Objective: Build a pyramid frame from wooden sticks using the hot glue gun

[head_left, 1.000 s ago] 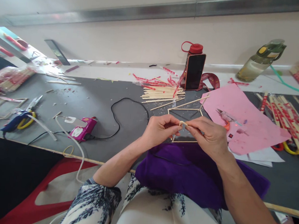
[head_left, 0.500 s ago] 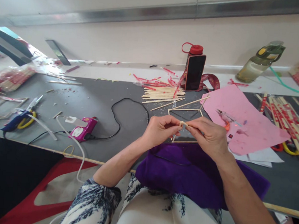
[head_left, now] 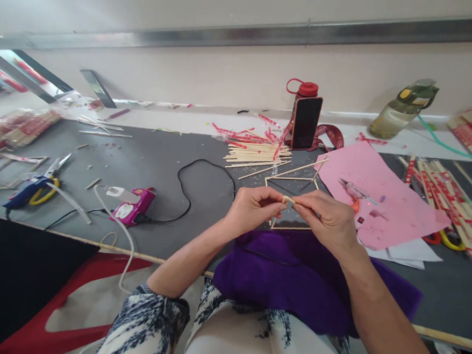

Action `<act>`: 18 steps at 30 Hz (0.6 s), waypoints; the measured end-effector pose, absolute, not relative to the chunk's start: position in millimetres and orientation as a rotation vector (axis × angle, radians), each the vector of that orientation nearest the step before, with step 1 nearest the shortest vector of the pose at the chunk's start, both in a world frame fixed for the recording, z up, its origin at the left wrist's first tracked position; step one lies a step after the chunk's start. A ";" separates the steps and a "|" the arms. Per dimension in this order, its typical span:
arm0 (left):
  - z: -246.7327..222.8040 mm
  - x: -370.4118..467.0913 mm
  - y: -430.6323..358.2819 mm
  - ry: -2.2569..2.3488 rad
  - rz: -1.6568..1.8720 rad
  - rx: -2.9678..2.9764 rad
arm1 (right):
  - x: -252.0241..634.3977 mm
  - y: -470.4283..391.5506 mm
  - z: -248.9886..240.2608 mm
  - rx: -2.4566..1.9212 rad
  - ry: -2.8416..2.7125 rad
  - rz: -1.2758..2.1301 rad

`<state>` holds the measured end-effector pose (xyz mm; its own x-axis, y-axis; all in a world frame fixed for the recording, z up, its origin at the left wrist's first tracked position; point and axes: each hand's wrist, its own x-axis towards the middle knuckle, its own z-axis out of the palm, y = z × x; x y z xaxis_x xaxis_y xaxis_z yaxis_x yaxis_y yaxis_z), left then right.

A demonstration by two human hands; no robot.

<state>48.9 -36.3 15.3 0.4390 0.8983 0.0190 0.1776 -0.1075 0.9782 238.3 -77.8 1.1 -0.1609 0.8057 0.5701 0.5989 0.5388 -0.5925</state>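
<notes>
My left hand [head_left: 252,209] and my right hand [head_left: 327,216] meet fingertip to fingertip, both closed in a pinch. Between them is a small pale, cream-coloured piece [head_left: 287,199], too small to name and partly covered by the fingers. Just behind and below the hands lies a frame of thin wooden sticks [head_left: 296,178], its middle hidden by them. A purple cloth [head_left: 285,283] is spread under my wrists at the table's front edge. Beyond the frame rests a pile of loose wooden sticks [head_left: 256,154].
A phone [head_left: 306,122] leans on a red-capped bottle [head_left: 308,89]. Pliers [head_left: 358,191] lie on pink paper [head_left: 387,209] at right, near wrapped stick bundles [head_left: 444,202]. On the left are a magenta power adapter [head_left: 132,206], a black cable [head_left: 186,195], scissors [head_left: 43,193] and a blue-handled tool [head_left: 22,193].
Both hands keep their pinch on the small pale piece, with the fingers shifting only slightly. The whole view has tilted a little, so the table things appear lower.
</notes>
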 end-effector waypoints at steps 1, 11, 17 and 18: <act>16.0 49.0 -36.5 0.968 0.814 1.580 | 238.5 -77.5 0.9 -1.154 -1.866 0.284; 15.7 49.0 -36.8 0.954 0.822 1.599 | 238.3 -77.8 1.1 -1.143 -1.863 0.281; 13.8 47.5 -36.2 0.934 0.832 1.562 | 237.7 -79.1 0.4 -1.154 -1.836 0.224; 13.8 47.4 -36.2 0.931 0.833 1.551 | 237.8 -79.2 0.2 -1.154 -1.834 0.213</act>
